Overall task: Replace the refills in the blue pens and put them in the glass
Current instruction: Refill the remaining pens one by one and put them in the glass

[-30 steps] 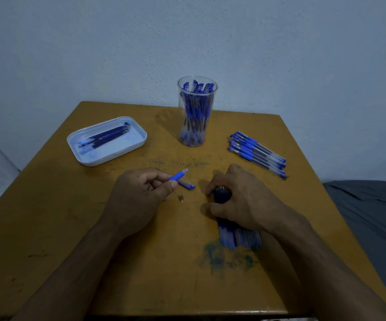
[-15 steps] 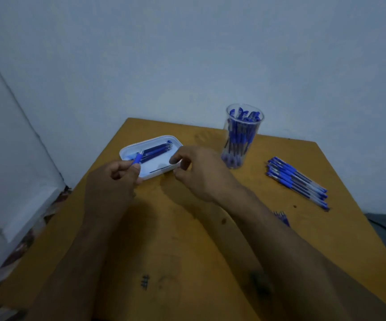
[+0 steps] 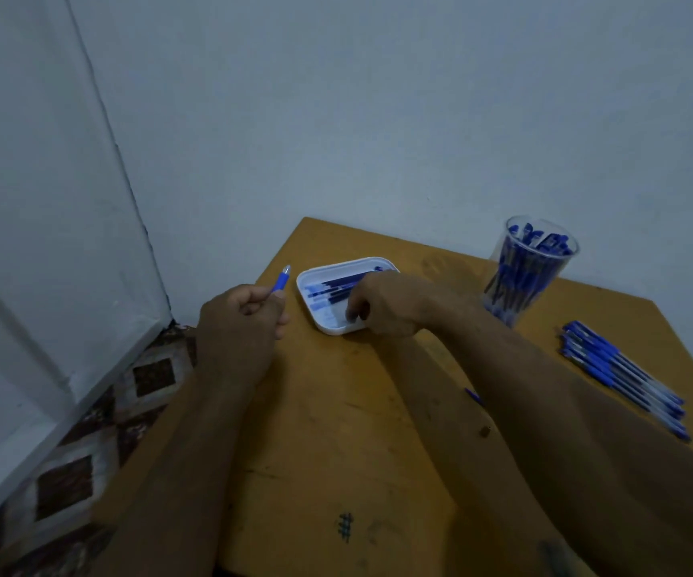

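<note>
- Left hand [image 3: 238, 326]: clenched round a blue pen part [image 3: 280, 281], tip pointing up and away, held past the left edge of the table [image 3: 336, 410] and over the patterned floor [image 3: 87, 451]. Risk: if the grip slackens, the part drops to the floor, not the table.
- Tray [image 3: 328, 326]: white, near the table's far left corner, holding several dark refills [image 3: 336, 285] lying side by side. Risk: it sits close to the edge; a sideways push from the reaching hand may slide it off.
- Right hand [image 3: 382, 306]: over the tray, fingers curled down onto its near end. Whether it already pinches a refill, I cannot tell; the fingertips hide the contact. Risk: the refills lie touching, so more than one may lift together, or a thin one may slip.
- Right forearm: crosses the table above a small blue piece [image 3: 471, 395] lying beside it. Risk: drawing the arm back may sweep that piece away.
- Glass [image 3: 528, 272]: upright at the far right, crowded with pens. Risk: a further pen may jam or tip it.
- Loose pens [image 3: 623, 376]: a row near the right edge, liable to roll if knocked.
</note>
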